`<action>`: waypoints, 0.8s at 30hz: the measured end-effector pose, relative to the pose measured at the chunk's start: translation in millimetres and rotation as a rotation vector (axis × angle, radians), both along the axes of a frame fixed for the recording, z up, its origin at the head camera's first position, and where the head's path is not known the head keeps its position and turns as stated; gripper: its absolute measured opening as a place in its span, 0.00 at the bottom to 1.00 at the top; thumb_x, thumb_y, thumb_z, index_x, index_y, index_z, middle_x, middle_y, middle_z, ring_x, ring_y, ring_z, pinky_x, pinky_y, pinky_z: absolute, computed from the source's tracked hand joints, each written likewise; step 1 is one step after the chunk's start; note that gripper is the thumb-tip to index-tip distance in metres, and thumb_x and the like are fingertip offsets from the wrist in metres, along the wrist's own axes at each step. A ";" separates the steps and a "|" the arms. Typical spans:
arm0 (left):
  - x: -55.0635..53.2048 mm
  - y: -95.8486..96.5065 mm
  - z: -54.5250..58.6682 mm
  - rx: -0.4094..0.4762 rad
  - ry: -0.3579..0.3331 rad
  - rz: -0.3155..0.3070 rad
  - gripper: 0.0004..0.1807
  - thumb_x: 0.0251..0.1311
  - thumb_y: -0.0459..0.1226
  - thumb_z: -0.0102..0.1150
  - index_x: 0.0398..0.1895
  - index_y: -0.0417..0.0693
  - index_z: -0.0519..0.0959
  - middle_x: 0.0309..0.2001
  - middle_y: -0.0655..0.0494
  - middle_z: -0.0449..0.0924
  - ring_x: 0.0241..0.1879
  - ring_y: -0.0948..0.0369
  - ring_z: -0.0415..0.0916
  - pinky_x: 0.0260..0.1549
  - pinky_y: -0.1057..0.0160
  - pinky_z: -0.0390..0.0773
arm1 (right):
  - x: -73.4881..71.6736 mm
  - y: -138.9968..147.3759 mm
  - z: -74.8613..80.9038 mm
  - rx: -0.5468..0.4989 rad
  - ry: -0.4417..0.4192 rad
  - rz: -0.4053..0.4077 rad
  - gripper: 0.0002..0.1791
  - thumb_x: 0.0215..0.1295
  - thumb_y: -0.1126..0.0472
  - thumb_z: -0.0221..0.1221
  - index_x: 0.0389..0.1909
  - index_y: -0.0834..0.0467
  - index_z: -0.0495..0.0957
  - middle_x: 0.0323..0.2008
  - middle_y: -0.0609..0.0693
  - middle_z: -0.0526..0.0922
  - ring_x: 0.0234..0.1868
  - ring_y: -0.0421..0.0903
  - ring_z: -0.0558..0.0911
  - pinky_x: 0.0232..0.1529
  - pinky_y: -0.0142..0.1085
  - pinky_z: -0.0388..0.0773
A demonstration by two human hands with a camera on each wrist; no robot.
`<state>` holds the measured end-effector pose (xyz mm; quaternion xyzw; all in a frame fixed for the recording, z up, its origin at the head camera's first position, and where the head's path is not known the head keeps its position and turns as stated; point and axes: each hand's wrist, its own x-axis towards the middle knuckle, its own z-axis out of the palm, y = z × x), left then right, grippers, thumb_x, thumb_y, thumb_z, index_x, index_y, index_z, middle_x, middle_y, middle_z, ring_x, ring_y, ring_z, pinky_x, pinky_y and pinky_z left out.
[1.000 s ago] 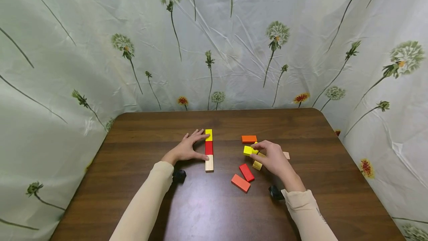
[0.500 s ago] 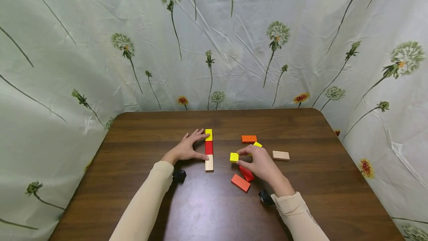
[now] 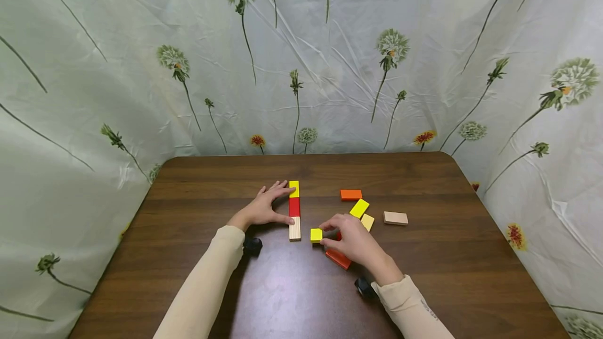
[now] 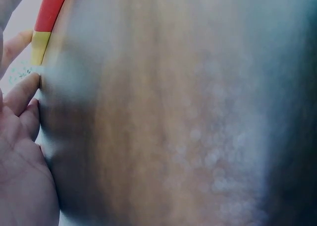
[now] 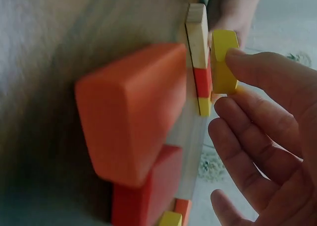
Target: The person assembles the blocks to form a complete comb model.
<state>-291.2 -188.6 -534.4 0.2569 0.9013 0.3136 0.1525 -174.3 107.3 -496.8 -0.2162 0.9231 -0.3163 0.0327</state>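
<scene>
Three wooden blocks form a straight row at mid-table: yellow [image 3: 294, 184] at the far end, red [image 3: 294, 206] in the middle, plain wood [image 3: 294, 231] nearest. My left hand [image 3: 263, 210] lies along the row's left side, fingers spread. Its index finger touches the yellow block and its thumb the plain one. To the right of the row, my right hand [image 3: 354, 238] pinches another yellow block [image 3: 316, 236] between thumb and fingers. The right wrist view shows this yellow block [image 5: 224, 62] held above the table, apart from the row.
Right of the row lie an orange block [image 3: 350, 195], a yellow block [image 3: 359, 208], a pale yellow block [image 3: 367, 222] and a plain block [image 3: 395, 218]. An orange-red block [image 3: 337, 259] and a mostly hidden red block [image 5: 153, 191] are by my right hand. A floral curtain [image 3: 330, 67] hangs behind.
My right hand has carried the yellow block left and nearer, away from the loose blocks and towards the row's near end. The left hand and the row have stayed still.
</scene>
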 end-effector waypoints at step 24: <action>1.8 0.9 1.0 0.025 0.007 0.001 0.54 0.53 0.58 0.81 0.83 0.59 0.68 0.88 0.46 0.50 0.89 0.42 0.38 0.83 0.31 0.34 | 10.3 -22.8 -5.8 0.085 0.063 0.093 0.14 0.62 0.59 0.78 0.47 0.57 0.91 0.42 0.48 0.92 0.47 0.48 0.88 0.74 0.64 0.70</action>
